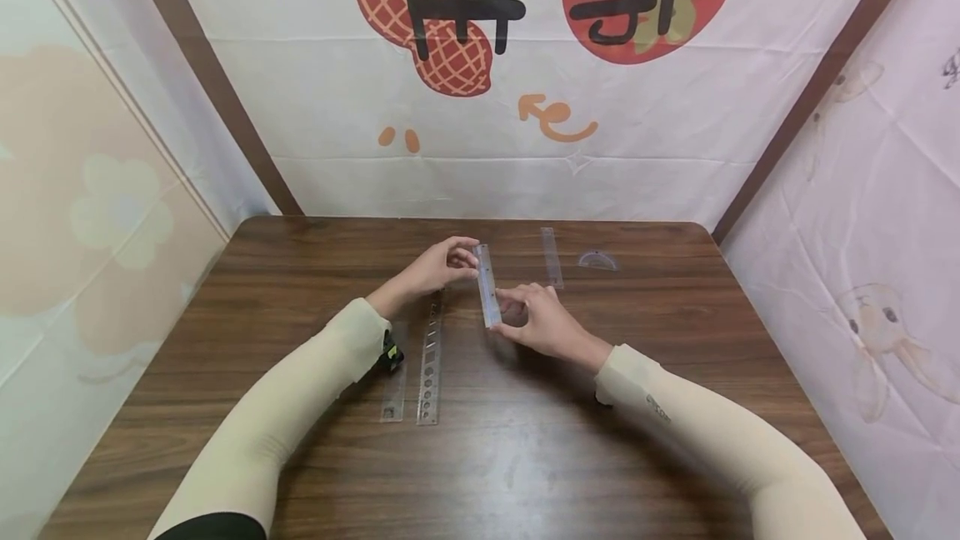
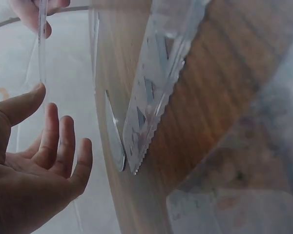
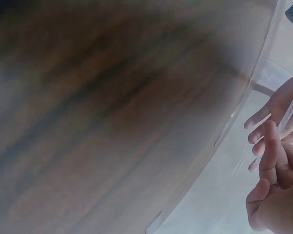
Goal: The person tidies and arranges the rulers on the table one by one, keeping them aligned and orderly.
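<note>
A short clear ruler (image 1: 487, 286) is held up over the table between both hands, standing steeply with its face toward the head camera. My left hand (image 1: 437, 267) grips it by the upper part, index finger at the top end and thumb lower on the left edge. Thumb and forefinger of my right hand (image 1: 546, 322) pinch its lower right side. Seen edge-on in the left wrist view, the ruler (image 2: 42, 44) meets the left thumb tip, while the other fingers of that hand (image 2: 31, 165) curve loosely.
On the brown wooden table (image 1: 525, 457), a long stencil ruler (image 1: 428, 373) with cut-outs lies under the left wrist, beside another clear ruler (image 1: 392, 398). Farther back are a third clear ruler (image 1: 552, 257) and a small protractor (image 1: 597, 261). Printed cloth hangs around the table.
</note>
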Tool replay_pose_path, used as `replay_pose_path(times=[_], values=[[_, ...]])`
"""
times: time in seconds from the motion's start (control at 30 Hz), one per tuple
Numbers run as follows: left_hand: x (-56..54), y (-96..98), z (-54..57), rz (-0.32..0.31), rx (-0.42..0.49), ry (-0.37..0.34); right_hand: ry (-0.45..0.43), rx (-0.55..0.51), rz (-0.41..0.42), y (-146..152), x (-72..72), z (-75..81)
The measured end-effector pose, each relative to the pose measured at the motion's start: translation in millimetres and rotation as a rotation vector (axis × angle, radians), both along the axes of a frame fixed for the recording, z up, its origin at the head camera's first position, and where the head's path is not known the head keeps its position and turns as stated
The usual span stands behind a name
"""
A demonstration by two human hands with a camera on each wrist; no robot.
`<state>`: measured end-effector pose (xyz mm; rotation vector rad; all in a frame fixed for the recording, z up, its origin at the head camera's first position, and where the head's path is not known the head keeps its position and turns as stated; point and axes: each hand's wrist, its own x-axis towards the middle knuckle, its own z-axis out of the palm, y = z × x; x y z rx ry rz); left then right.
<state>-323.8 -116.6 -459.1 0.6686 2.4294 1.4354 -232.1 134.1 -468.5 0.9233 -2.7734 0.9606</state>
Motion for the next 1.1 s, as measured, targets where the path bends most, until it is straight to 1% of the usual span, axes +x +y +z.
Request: replay_pose_path(times=[0.1, 0.2, 0.33, 0.47, 0.6, 0.9, 0.97, 1.1], values=[[4.3, -1.9, -0.7, 0.004, -0.004, 0.008, 0.02, 0.008, 0.001, 0, 5.1, -0.7], [8.7, -3.0, -1.9, -0.006, -0.008, 0.025, 0.06, 0.02, 0.011, 1, 10.7, -2.0], [11.8, -4.7, -4.0, -0.021, -0.022, 0.063, 0.115, 0.038, 0.015, 2, 17.1, -2.9], [16.1, -7.7, -5.1, -0.019, -0.054, 0.098, 0.154, 0.048, 0.017, 2, 22.3, -3.4], [21.1, -11.3, -5.9, -0.018, -0.067, 0.108, 0.19, 0.053, 0.026, 1, 27.3, -2.6], [28.5, -17.2, -8.5, -0.053, -0.069, 0.136, 0.204, 0.08, 0.025, -2, 36.3, -1.2], [29.6, -18.7, -9.4, -0.064, -0.075, 0.133, 0.195, 0.094, 0.022, -3, 38.3, -0.4], [32.9, -21.9, -10.6, -0.089, -0.118, 0.148, 0.164, 0.135, 0.016, -6, 43.5, 1.8]])
